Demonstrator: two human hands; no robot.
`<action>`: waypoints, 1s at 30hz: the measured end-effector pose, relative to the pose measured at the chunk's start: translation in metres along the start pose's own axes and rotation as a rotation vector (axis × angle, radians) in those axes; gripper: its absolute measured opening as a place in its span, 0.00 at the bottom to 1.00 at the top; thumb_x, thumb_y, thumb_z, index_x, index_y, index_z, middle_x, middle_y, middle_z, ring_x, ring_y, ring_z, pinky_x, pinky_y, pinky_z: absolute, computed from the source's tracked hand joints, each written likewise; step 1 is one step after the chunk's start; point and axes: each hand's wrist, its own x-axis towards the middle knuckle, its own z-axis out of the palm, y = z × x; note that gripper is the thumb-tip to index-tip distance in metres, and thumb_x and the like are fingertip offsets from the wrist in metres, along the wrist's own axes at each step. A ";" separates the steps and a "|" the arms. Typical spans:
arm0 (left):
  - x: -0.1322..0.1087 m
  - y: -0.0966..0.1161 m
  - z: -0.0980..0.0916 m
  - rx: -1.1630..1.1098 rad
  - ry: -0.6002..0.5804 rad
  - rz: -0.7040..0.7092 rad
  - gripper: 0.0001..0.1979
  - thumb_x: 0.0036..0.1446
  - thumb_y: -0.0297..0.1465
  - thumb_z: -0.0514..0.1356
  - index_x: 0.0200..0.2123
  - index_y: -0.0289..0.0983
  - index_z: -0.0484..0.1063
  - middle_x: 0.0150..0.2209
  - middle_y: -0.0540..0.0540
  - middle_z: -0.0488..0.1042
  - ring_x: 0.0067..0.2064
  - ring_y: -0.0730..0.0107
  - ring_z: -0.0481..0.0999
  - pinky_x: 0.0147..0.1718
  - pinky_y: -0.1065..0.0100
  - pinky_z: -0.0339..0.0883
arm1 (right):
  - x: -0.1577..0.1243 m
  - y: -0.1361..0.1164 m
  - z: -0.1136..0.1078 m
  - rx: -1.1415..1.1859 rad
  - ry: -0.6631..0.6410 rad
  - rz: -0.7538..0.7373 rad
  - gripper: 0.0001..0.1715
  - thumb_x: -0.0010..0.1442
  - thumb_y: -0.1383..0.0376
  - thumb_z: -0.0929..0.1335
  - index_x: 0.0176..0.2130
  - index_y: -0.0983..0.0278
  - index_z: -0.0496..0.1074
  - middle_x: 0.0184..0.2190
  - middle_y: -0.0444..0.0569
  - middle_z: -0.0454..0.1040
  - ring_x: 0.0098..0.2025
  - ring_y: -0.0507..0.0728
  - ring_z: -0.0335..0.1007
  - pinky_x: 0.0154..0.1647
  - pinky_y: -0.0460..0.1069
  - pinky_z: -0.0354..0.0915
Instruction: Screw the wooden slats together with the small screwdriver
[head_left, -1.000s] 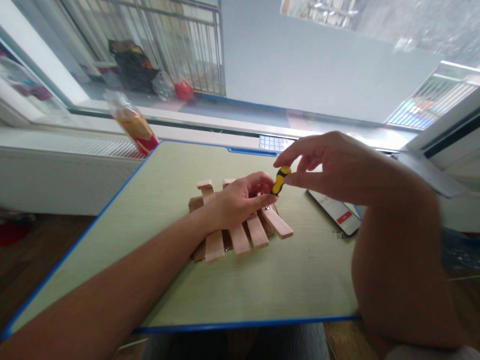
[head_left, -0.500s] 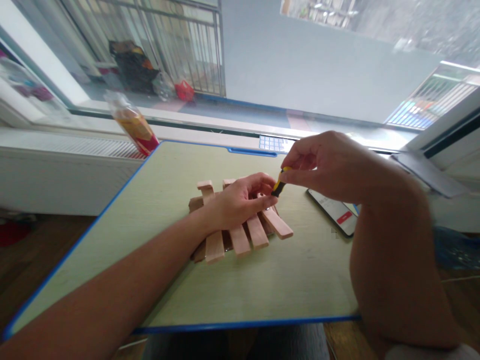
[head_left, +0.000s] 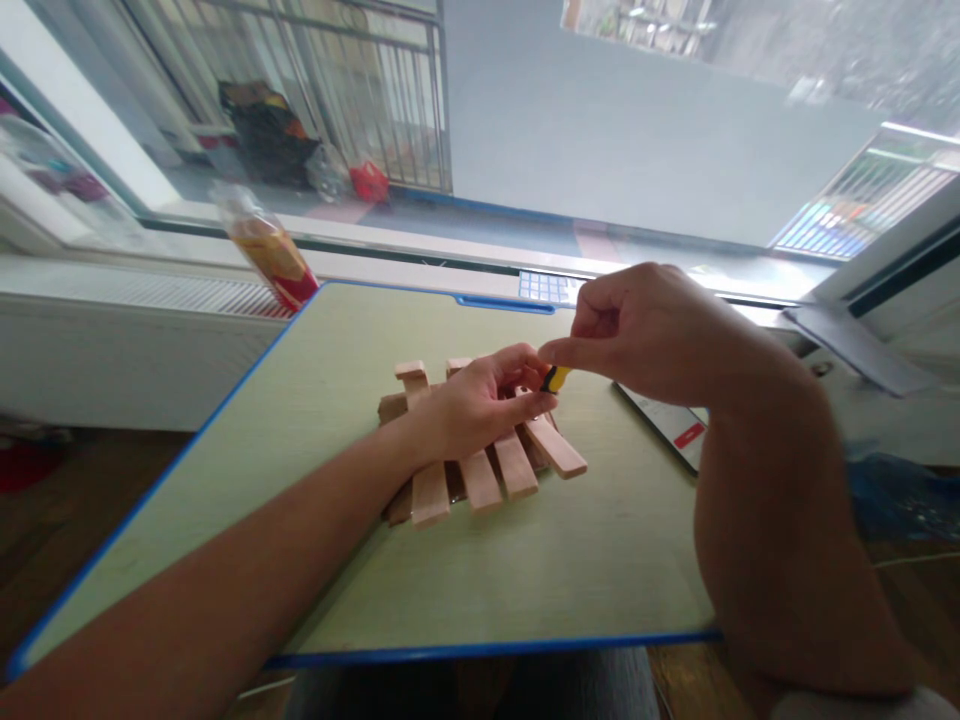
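Observation:
Several pale wooden slats [head_left: 514, 468] lie side by side across darker brown pieces on the table. My left hand [head_left: 480, 405] rests over the slats, its thumb and fingers closed around the lower end of a small yellow and black tool handle [head_left: 556, 379]. From the right, my right hand [head_left: 626, 325] pinches the upper end of that handle, thumb to the left. The tool slants over the rightmost slat; its tip is hidden behind my left fingers.
The light green table [head_left: 480, 590] has a blue edge. A phone [head_left: 675, 430] lies to the right, partly behind my right forearm. A bottle [head_left: 274, 255] with a red and yellow label stands at the back left, near the radiator [head_left: 112, 350] and window.
My right hand has shifted slightly left and its grip on the handle has turned, with the thumb now at the top end. My left hand and the slats stay in place.

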 end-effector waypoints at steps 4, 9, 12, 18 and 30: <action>0.001 0.000 0.000 -0.011 0.012 -0.001 0.15 0.64 0.39 0.67 0.50 0.39 0.73 0.43 0.46 0.76 0.43 0.68 0.74 0.42 0.67 0.69 | 0.002 0.001 0.001 0.003 -0.006 -0.009 0.24 0.59 0.45 0.74 0.25 0.59 0.75 0.20 0.43 0.70 0.24 0.52 0.58 0.25 0.53 0.53; 0.001 0.002 -0.001 0.011 0.022 -0.024 0.13 0.64 0.39 0.67 0.46 0.38 0.74 0.39 0.48 0.74 0.39 0.70 0.72 0.39 0.68 0.68 | 0.000 0.006 -0.002 0.103 -0.046 -0.094 0.17 0.57 0.50 0.75 0.41 0.58 0.82 0.34 0.46 0.80 0.32 0.55 0.73 0.31 0.52 0.64; 0.001 0.002 -0.003 0.037 0.021 -0.030 0.14 0.63 0.39 0.68 0.47 0.38 0.75 0.39 0.47 0.75 0.40 0.69 0.73 0.40 0.67 0.68 | -0.002 0.008 -0.005 0.146 -0.100 -0.154 0.14 0.59 0.59 0.74 0.46 0.56 0.83 0.38 0.47 0.82 0.35 0.56 0.76 0.33 0.52 0.68; 0.000 0.003 -0.004 0.051 0.015 -0.004 0.14 0.64 0.39 0.67 0.47 0.37 0.76 0.41 0.47 0.75 0.41 0.69 0.72 0.41 0.68 0.67 | -0.002 0.004 -0.007 0.137 -0.112 -0.143 0.07 0.60 0.61 0.73 0.38 0.57 0.84 0.34 0.47 0.82 0.33 0.56 0.76 0.31 0.52 0.67; -0.002 0.007 -0.001 0.084 0.027 0.004 0.14 0.63 0.39 0.68 0.46 0.38 0.73 0.40 0.48 0.75 0.38 0.70 0.71 0.37 0.68 0.65 | -0.001 0.000 -0.004 0.067 -0.083 0.002 0.10 0.57 0.55 0.75 0.31 0.58 0.80 0.28 0.45 0.79 0.27 0.54 0.68 0.27 0.52 0.61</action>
